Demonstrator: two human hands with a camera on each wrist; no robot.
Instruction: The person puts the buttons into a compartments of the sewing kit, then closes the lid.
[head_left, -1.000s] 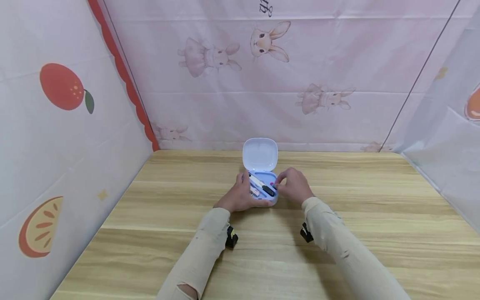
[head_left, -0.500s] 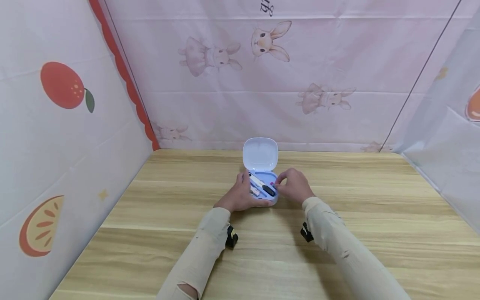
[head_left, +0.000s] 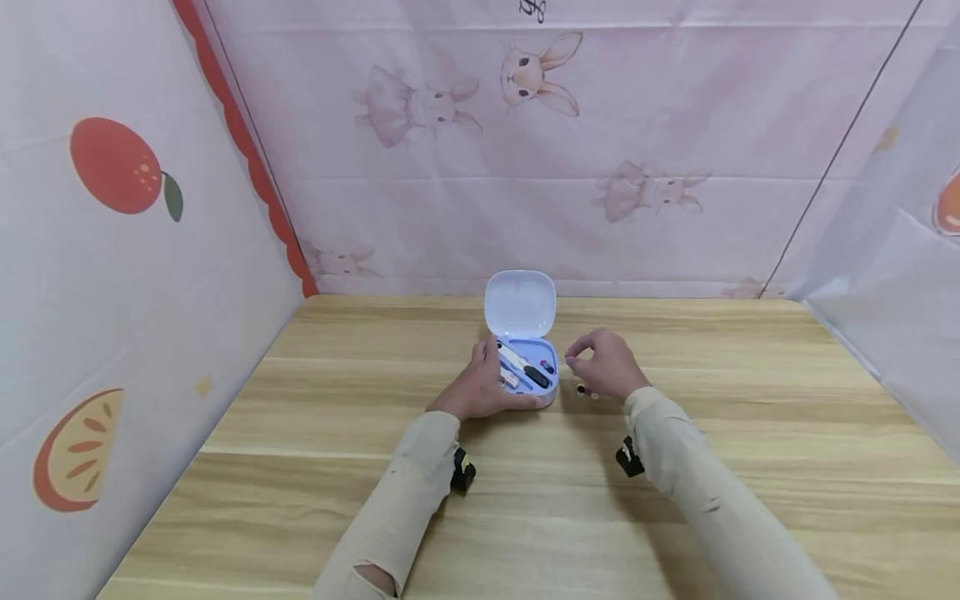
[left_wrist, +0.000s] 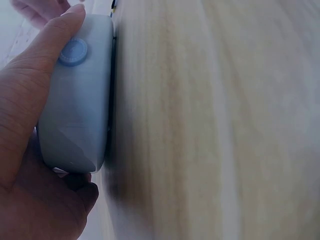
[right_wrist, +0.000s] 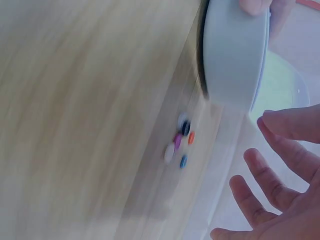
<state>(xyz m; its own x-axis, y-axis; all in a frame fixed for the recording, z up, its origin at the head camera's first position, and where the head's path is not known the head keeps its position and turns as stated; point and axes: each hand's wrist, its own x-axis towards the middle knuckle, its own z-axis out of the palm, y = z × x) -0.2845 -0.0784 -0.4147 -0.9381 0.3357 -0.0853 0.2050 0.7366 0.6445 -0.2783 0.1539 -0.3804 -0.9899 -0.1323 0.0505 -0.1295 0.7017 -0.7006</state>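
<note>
A small light-blue case (head_left: 552,392) stands open on the table, its white lid (head_left: 520,302) tipped up at the back. My left hand (head_left: 480,387) grips its left side, the thumb along the front wall near a round blue catch (left_wrist: 73,52). Inside lie a slim white tool with a black end (head_left: 536,377), a small whitish piece (head_left: 509,380) and several pink and blue buttons (head_left: 547,366). Right of the case hovers my right hand (head_left: 606,365), thumb and index tips close together with nothing seen between them, other fingers spread. Several loose buttons (right_wrist: 178,142) lie on the table below it.
The wood-grain table (head_left: 420,517) runs back to a pink rabbit-print curtain (head_left: 450,225). White fruit-print sheets (head_left: 150,292) hang at both sides. A black wrist camera (head_left: 463,472) sits under the left sleeve, another black camera (head_left: 630,457) under the right.
My right hand has drawn back from the case to the right, uncovering the buttons inside and loose buttons on the table. The left hand keeps its grip. The head view has tilted slightly.
</note>
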